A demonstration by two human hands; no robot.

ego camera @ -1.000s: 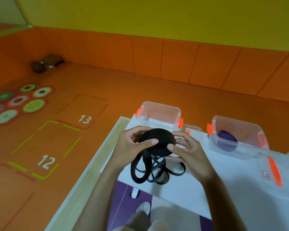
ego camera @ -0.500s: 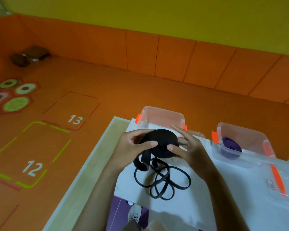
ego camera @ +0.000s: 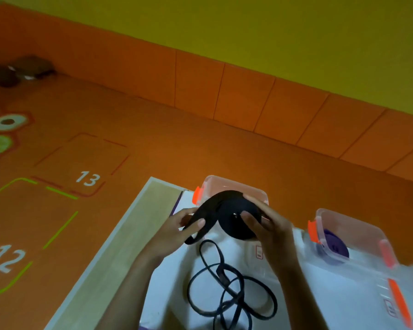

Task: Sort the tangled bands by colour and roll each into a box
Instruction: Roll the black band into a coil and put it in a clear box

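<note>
an orange floor (ego camera: 153, 151) marked with numbered squares, 12 and 13, fills most of the view, under a yellow wall (ego camera: 272, 32) footed by orange panels (ego camera: 243, 98). two dark things (ego camera: 19, 70) lie in the far left corner, too blurred to name. a pale wooden table (ego camera: 119, 246) juts in from below, with a white sheet (ego camera: 177, 270) spread over it.

two clear boxes with orange clips stand on the sheet. the far box (ego camera: 227, 184) sits just behind the hands, and the right box (ego camera: 358, 225) stands apart from it with a purple roll (ego camera: 335, 246) lying inside. a clear lid (ego camera: 396, 298) with an orange clip lies near the right box, at the frame's right edge.

the black band (ego camera: 208, 210) is held up above the sheet, in front of the far box. most of it is wound into a flat roll (ego camera: 231, 225). a short strip runs off the top of the roll to the left, and the unwound rest drops in tangled loops (ego camera: 224, 289) onto the sheet between the forearms.

the right hand (ego camera: 270, 227) grips the roll, thumb pressed on its near face and fingers curled over its far side. the left hand (ego camera: 177, 229), just beside it and not touching it, pinches the strip between thumb and fingers.
</note>
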